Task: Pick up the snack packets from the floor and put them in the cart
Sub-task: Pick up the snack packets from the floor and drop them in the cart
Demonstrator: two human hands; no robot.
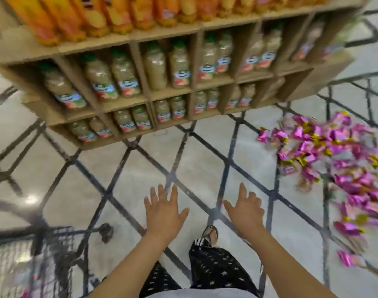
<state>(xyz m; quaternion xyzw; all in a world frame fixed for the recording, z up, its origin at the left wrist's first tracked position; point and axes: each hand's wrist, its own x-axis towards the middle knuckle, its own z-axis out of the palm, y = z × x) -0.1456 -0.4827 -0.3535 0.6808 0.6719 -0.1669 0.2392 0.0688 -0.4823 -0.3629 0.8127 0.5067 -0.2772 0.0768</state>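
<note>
Two sets of fingers (161, 191) are spread and straight, holding nothing: the left hand (163, 211) and right hand (246, 208) hover side by side, palms down, above the tiled floor (194, 151). Right of the right fingertips lies the heap of pink snack packets (334, 155). Down-left of the left fingers stands what looks, through blur, like the wire cart (52, 254). Beyond the fingertips is a shelf (171, 91) of bottles (123, 76).
</note>
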